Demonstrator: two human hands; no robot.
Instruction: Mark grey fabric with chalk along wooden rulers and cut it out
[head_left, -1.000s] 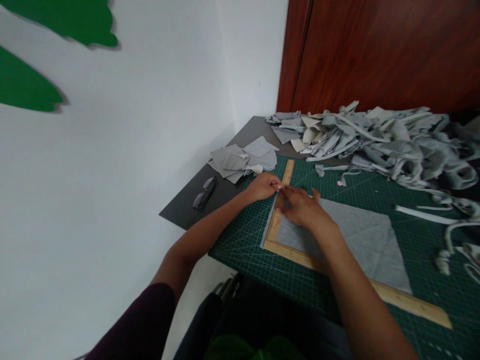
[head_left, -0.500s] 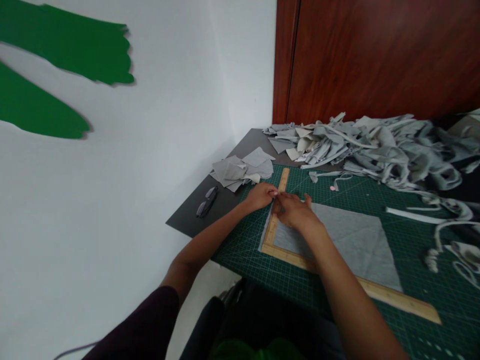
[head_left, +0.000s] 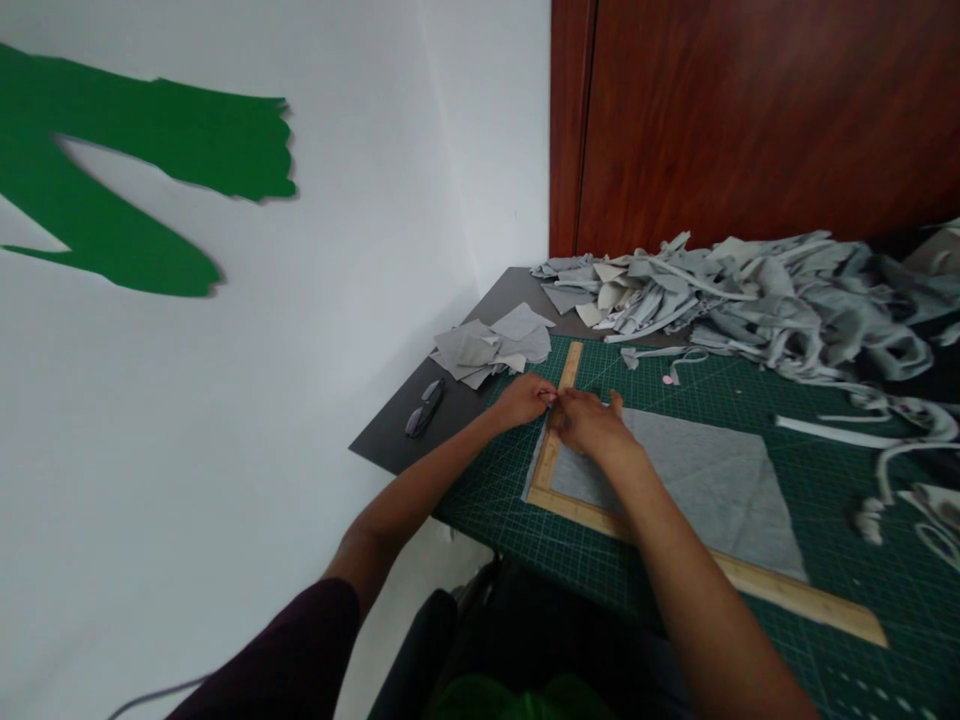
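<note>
Marking/trimming step: right hand lay flat, fingers spread, pinning wooden square on grey fabric; left hand pinched closed at its edge, contents unclear; next probably needed a steady ruler.

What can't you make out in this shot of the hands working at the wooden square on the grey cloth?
Head view, the only one:
- What the left hand pinches at the square: too small, covered by fingers.
- The cloth edge under the right hand: hidden by that hand.
- The cutting mat's markings: too fine.
- The scrap pile: cut off at the right edge.
- The glasses: small, details unclear.
</note>
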